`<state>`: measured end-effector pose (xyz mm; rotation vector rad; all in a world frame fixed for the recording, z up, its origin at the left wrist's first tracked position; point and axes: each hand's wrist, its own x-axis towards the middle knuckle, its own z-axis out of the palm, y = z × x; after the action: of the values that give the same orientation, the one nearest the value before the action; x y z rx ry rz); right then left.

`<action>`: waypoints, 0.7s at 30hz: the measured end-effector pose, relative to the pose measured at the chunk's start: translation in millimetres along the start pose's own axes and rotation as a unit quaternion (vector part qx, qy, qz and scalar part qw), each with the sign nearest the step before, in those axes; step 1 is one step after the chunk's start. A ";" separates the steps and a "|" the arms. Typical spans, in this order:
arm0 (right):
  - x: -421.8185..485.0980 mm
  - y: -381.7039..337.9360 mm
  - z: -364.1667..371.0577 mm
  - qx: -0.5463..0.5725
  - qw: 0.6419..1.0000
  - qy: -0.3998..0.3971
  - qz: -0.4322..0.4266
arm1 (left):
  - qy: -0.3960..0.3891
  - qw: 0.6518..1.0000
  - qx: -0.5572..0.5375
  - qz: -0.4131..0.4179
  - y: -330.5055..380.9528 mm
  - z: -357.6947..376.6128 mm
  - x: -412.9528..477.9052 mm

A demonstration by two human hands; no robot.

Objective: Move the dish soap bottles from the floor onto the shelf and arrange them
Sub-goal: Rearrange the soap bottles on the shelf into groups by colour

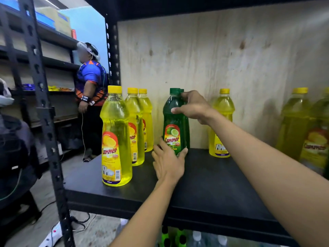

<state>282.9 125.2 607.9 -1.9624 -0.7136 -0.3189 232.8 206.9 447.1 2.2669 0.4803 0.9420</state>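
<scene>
Presently, we find the green bottle (173, 132) standing upright on the shelf (213, 184), mid-width and towards the far side. A second green bottle (187, 129) stands just behind it, and a row of yellow bottles (116, 139) stands to its left. The right hand (194, 107) grips its shoulder below the cap, fingers curled round it. The left hand (167, 163) rests spread, near-straight fingers (183, 152) against its base. We judge it full, hence moderately heavy, with a smooth plastic wall that is slick and slightly yielding. The narrow shoulder offers the surest hold, with the base steadied to slide it into line.
</scene>
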 end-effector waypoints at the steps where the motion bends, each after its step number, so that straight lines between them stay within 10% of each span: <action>1: -1.4 0.0 0.6 0.001 1.000 0.002 0.001 | 0.001 1.000 0.002 0.001 -0.4 0.9 -0.3; 7: -38.3 -2.5 -22.8 -0.003 0.999 -0.028 0.046 | -0.007 0.999 -0.046 -0.024 -1.8 -8.0 -1.4; 13: -154.6 11.3 -154.7 -0.135 0.961 0.239 0.030 | 0.144 0.958 -0.140 0.205 29.3 -27.1 -44.3; 17: -197.1 23.0 -231.5 -0.298 0.848 0.435 0.060 | -0.154 0.918 -0.282 0.232 104.9 5.7 -85.9; 21: -205.5 36.5 -255.6 -0.371 0.839 0.376 0.133 | -0.340 0.882 -0.258 0.199 177.7 62.2 -123.9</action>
<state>161.8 -181.7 601.3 -2.3271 0.2582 -1.2535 209.9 -16.1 470.5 2.0292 -0.5083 0.3228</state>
